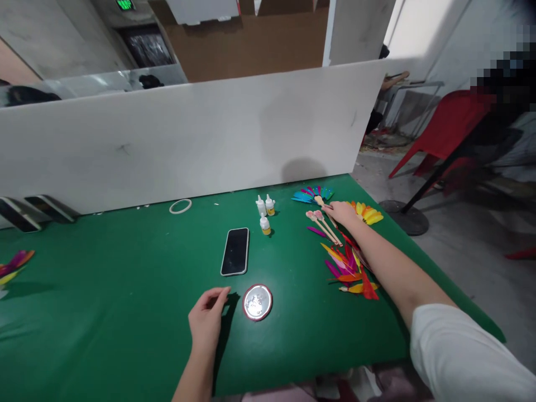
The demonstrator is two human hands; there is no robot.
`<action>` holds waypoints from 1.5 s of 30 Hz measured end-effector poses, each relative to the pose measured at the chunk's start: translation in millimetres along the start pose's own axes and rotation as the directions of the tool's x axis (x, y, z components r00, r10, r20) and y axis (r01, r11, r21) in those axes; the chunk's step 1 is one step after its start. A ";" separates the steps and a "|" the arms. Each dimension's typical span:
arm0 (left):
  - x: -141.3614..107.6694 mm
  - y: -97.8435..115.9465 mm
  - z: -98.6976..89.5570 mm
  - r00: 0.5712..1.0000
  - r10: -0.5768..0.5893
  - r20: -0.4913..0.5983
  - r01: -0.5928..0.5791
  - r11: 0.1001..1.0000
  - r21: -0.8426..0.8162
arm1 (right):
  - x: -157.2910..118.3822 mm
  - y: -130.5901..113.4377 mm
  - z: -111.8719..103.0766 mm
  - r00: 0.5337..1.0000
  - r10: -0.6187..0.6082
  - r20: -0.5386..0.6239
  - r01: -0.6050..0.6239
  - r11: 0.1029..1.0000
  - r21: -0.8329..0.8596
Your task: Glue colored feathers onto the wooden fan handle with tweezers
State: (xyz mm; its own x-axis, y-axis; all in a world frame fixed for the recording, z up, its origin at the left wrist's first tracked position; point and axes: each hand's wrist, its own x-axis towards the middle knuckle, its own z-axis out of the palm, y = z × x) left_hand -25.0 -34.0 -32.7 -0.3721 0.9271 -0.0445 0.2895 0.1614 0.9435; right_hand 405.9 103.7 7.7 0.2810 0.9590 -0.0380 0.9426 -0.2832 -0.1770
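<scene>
My right hand (340,214) is stretched to the far right of the green table, its fingers closed at the base of a blue feather fan (314,195). A yellow feather fan (368,214) lies just right of that hand. Sticks with pinkish ends (320,223) and loose red, orange and purple feathers (347,265) lie nearer me. Over the table's front middle is my left hand (208,311), thumb and forefinger tips pressed together; whether anything tiny is between them cannot be made out. A round silvery disc with a reddish rim (257,302) lies to its right.
A phone (235,252), small white bottles (265,224) and a white ring (180,206) lie mid-table. Colourful feathers (15,267) sit at the left edge. A white panel (188,139) borders the table's back. Beyond the right edge stands a red chair (450,125).
</scene>
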 end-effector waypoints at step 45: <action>20.2 58.6 190.9 0.720 0.550 0.423 -0.691 0.510 0.512 | -24.7 -111.2 41.4 0.960 -0.277 -0.051 0.277 0.961 0.000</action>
State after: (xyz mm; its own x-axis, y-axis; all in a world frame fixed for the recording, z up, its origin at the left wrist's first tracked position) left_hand 152.8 58.7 -41.0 0.2643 0.8994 0.3482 0.8564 -0.3848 0.3441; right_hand 286.7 112.0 -12.5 0.0180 0.9979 0.0624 0.9835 -0.0064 -0.1807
